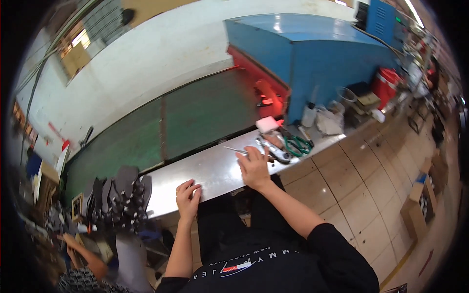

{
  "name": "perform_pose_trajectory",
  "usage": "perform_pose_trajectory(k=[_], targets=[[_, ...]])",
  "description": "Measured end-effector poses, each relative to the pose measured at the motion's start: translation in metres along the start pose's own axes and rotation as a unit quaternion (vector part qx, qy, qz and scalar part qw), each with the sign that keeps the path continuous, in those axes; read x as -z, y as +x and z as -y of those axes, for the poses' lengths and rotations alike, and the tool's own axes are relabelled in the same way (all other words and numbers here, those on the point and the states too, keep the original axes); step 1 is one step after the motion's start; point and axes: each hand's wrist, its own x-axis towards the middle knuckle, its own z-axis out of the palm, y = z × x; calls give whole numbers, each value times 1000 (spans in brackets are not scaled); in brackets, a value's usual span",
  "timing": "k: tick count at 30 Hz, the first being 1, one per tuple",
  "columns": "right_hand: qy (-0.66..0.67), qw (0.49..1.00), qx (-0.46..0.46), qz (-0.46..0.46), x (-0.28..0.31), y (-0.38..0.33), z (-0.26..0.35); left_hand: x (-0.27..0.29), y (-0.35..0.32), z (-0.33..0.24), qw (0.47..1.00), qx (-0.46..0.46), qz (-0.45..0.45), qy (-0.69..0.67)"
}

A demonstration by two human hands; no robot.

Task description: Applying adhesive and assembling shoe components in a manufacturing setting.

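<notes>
My right hand (255, 168) is over the metal ledge, its fingers bent round a thin, pointed metal tool (234, 149). The tool's bare shaft sticks out to the left; its grip is mostly hidden by the fingers, so I cannot tell its exact kind. My left hand (187, 196) rests at the near edge of the ledge (168, 188), fingers loosely curved and thumb apart, with nothing seen in it. Just right of my right hand lie green-handled scissors (299, 145), a grey metal hand tool (278, 154) and a pale pink block (266, 124).
Beyond the ledge runs a green conveyor belt (210, 110) into a blue machine housing (332, 68) lit red inside. Dark grey shoe parts (128, 178) are piled at left. A red bucket (386, 87) and a bottle (309, 115) stand at right. Another person's arm (85, 251) shows lower left.
</notes>
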Motion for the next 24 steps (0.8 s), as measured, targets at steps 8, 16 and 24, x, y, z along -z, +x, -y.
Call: perform_pose_trajectory(k=[8,16,24], targets=[[12,999,-10,-35,0,-2,-5,-9,21,18,999,28,3,-23],[35,998,-30,-37,1,-6,0,-5,32,53,976,163,-46,-139],[22,999,-33,6,2,-8,-12,-10,39,36,992,120,-29,-31]])
